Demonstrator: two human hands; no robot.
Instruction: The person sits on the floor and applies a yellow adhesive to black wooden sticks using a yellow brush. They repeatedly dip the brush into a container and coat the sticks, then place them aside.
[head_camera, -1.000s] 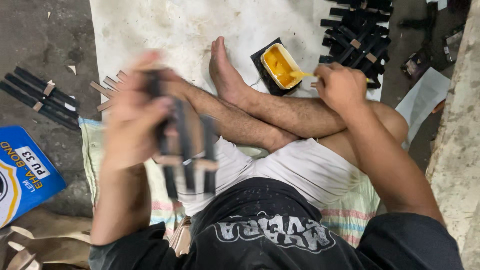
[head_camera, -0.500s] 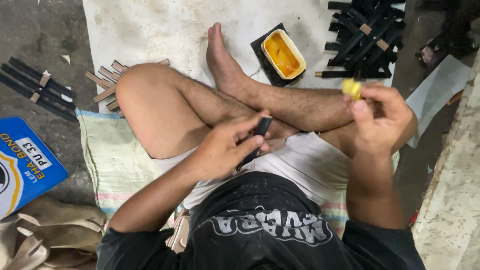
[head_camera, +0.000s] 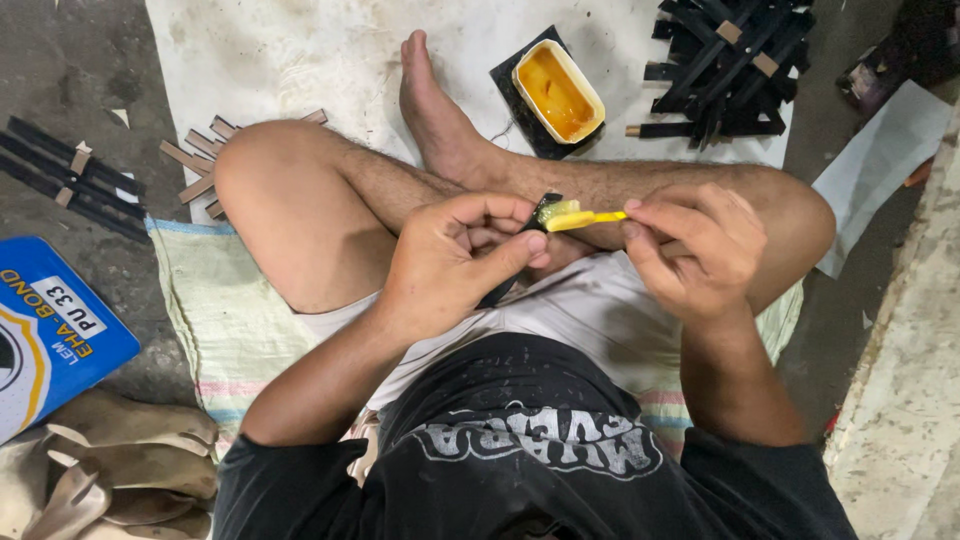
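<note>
While my left hand (head_camera: 450, 265) pinched the light, stiff black strip (head_camera: 520, 255) mid-length, it felt steady. My right hand (head_camera: 695, 250) gripped the gluey yellow brush (head_camera: 580, 215) by its dry handle.

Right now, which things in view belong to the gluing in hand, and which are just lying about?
In use:
- left hand gripping a black strip
- right hand holding a yellow brush, its tip on the strip
- yellow glue tub

Lying about:
- pile of black strips
- black strips at left
- tan strips
- blue tin
- white paper

Soft even light, sharp focus
</note>
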